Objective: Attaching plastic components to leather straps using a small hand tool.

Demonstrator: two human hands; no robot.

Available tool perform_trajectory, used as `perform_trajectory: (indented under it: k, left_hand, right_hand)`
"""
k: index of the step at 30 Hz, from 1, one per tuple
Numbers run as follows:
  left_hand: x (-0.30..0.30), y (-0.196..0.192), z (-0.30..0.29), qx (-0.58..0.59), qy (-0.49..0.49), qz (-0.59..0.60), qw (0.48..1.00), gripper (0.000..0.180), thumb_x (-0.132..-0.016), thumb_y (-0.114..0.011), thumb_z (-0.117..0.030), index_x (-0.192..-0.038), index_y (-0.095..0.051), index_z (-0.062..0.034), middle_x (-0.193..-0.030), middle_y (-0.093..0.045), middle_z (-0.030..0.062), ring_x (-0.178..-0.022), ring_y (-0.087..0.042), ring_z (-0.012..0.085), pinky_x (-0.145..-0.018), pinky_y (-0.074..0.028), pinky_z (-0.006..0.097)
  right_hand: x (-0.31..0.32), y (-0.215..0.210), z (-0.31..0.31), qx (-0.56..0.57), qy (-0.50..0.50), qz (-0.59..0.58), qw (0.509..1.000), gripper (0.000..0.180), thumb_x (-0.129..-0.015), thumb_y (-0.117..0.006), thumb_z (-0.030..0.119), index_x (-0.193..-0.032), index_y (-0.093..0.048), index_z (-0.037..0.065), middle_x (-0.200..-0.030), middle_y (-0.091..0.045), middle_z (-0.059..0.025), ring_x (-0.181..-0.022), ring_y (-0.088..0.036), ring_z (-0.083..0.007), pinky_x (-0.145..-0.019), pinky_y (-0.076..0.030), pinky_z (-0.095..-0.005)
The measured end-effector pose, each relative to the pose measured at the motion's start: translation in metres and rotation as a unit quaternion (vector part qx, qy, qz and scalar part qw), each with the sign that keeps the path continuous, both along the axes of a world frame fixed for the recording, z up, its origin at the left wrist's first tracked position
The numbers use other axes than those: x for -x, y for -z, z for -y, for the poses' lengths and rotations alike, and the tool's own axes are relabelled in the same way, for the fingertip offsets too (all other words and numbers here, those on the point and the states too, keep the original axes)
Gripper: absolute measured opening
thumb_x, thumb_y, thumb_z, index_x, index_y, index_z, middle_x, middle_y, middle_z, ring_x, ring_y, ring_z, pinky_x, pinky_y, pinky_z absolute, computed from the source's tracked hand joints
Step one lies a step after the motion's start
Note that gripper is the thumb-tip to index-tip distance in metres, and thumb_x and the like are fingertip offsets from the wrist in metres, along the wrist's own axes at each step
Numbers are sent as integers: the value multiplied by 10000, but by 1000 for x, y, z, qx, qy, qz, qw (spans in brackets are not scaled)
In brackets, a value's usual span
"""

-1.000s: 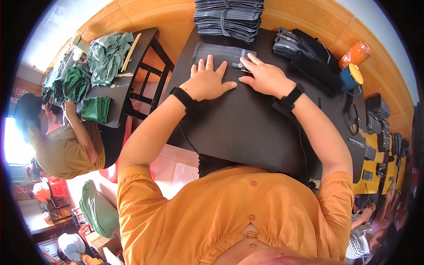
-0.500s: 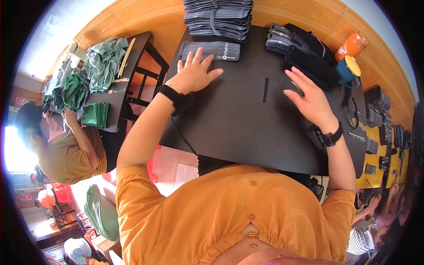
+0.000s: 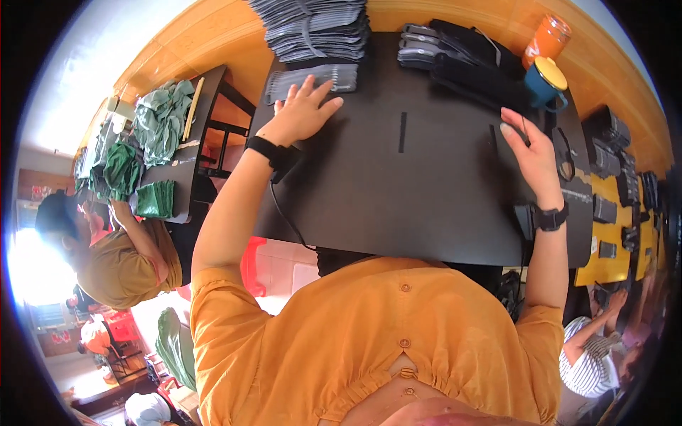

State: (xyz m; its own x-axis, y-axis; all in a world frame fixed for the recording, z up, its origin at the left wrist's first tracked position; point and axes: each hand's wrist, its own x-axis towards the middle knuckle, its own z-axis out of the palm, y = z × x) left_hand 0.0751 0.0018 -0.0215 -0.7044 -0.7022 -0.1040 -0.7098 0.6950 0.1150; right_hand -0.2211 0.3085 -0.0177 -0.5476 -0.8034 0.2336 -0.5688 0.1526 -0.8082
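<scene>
One bare left hand (image 3: 302, 113) in the head view lies palm down with fingers spread, its fingertips over a flat, translucent grey plastic pouch (image 3: 342, 77); it grasps nothing. That pouch lies toward the far left of a dark, round-cornered tabletop (image 3: 369, 206), just in front of a tall strapped stack of grey and black pouches (image 3: 320, 32). The right hand (image 3: 533, 156) is near the table's right side, thumb slightly apart from the fingers; whether it holds anything thin cannot be told. Pressing evenly with flat fingers should keep the pouch square and stop it skidding. Counted on the table: one orange cylindrical bottle (image 3: 545, 39), one teal mug with a yellow lid (image 3: 545, 84), two narrow black strips (image 3: 403, 133). The stacked pouches are too tightly packed to count.
</scene>
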Motion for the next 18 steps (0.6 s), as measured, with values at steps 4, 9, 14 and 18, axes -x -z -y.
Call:
perform_trajectory:
  k: [4, 9, 14, 18]
  left_hand:
    - [10, -2, -38, 20, 112, -26, 993, 595, -992, -446, -516, -1499, -377, -212, -1599, -254, 120, -1469, -222, 389, -1109, -240, 636]
    - [33, -2, -86, 7, 223, -19, 975, 546, -1013, -453, -417, -1503, -360, -196, -1589, -283, 106, -1457, -260, 364, -1133, -253, 579]
    - [41, 1, -90, 21, 204, 5, 979, 552, -1009, -458, -414, -1500, -360, -180, -1586, -282, 112, -1451, -260, 384, -1111, -283, 609]
    - [44, 2, -93, 26, 194, 9, 981, 557, -1007, -457, -408, -1500, -358, -169, -1582, -284, 126, -1446, -262, 398, -1091, -297, 635]
  right_hand:
    - [7, -7, -3, -23, 42, -42, 998, 329, -947, -634, 255, -1225, -659, 80, -1162, -700, -90, -1094, -645, -193, -946, -466, -283]
    - [9, -7, -5, -41, 51, -64, 996, 348, -953, -619, 328, -1211, -670, 101, -1189, -690, -95, -1122, -637, -255, -960, -475, -324]
    - [8, -7, -4, -66, 52, -70, 994, 336, -940, -631, 311, -1187, -675, 89, -1142, -698, -123, -1086, -650, -280, -927, -494, -333]
    - [14, 11, 1, -69, 5, -140, 988, 283, -936, -646, 242, -1175, -690, 96, -1027, -696, -114, -960, -658, -248, -859, -497, -306]
